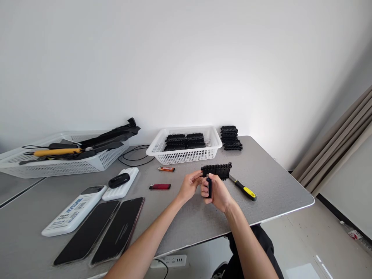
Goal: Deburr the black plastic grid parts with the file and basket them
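Observation:
Pinched at its left end by my left hand [190, 185], a black ridged plastic piece [219, 170] is held up above the table. My right hand [217, 193] is wrapped round a dark lighter [209, 188], held upright just below the piece, its thumb at the top. Whether a flame burns I cannot make out. Right of my right hand lies a tool with a black and yellow handle [245, 190] and a flat metal blade, partly behind the piece. An orange lighter [166, 169] and a red lighter [159, 186] lie left of my left hand.
A white basket [188, 157] holds more black pieces; a stack of them [229, 137] stands beside it. At left are another basket [99, 162] of straps and tools, a power bank [74, 211], a white device [129, 180] with a black case, and two phones [117, 232].

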`<act>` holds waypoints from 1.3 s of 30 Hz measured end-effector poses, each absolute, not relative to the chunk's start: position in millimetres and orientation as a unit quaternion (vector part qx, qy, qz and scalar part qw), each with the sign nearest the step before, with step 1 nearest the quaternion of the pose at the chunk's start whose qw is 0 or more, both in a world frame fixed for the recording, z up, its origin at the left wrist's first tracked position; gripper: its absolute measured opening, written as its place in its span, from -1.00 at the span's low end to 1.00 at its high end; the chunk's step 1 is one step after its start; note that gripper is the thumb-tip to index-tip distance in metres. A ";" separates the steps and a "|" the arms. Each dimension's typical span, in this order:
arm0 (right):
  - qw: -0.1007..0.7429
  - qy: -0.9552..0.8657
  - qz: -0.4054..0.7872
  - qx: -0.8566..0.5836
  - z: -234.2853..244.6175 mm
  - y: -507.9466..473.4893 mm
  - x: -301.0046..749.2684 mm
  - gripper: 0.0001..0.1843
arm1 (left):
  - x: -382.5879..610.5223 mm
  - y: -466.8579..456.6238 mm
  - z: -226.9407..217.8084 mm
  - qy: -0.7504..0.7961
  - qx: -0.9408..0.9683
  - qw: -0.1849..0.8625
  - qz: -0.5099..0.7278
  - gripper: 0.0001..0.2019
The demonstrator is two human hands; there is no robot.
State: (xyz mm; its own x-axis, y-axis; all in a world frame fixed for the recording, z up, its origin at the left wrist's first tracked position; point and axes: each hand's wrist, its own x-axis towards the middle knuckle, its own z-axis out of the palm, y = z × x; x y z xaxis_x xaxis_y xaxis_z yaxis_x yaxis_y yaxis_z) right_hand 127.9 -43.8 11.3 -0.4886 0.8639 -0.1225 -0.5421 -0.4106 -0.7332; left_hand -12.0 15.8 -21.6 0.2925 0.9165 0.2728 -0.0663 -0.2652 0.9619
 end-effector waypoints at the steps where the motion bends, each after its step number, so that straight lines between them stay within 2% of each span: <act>1: 0.467 -0.324 0.777 -0.271 12.0 -44.0 129.7 -0.60 | -12.1 16.3 -21.6 0.341 0.608 0.518 0.495 -0.59; 6: 0.622 -0.342 0.565 -0.420 3.6 -36.1 141.0 -0.53 | -16.6 22.1 -20.6 0.340 0.476 0.594 0.553 -0.43; 9: 0.660 -0.340 0.484 -0.464 -6.1 -29.4 143.2 -0.53 | -20.0 24.9 -19.1 0.327 0.415 0.629 0.570 -0.43; 14: 0.669 -0.358 0.455 -0.466 -11.9 -26.7 136.5 -0.53 | -17.4 18.5 -15.8 0.305 0.429 0.671 0.522 -0.48; 20: 0.715 -0.328 0.446 -0.427 -10.2 -26.7 141.4 -0.53 | -11.1 5.2 -10.5 0.293 0.552 0.646 0.438 -0.29; 24: 0.706 -0.341 0.437 -0.441 -12.6 -24.6 148.1 -0.55 | -10.4 4.0 -9.6 0.309 0.578 0.619 0.431 -0.39; 31: 0.690 -0.413 0.331 -0.494 -11.6 -26.2 149.5 -0.71 | -9.7 5.8 -5.7 0.331 0.631 0.541 0.447 -0.49; 36: 0.665 -0.434 0.283 -0.537 -5.3 -33.5 147.4 -0.76 | -10.1 5.5 -5.7 0.339 0.644 0.517 0.450 -0.48; 39: 0.671 -0.411 0.312 -0.533 1.5 -39.8 145.8 -0.73 | -10.7 6.8 -9.3 0.350 0.646 0.503 0.456 -0.48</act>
State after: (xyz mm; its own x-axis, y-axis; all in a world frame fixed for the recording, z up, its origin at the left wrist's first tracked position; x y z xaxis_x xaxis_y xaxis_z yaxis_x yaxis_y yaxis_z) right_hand 145.8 -39.8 1.5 0.4684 0.8561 0.2184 0.0193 0.2373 -0.9713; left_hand -10.7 6.8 -9.3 0.3389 0.9103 0.2376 -0.0074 -0.2500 0.9682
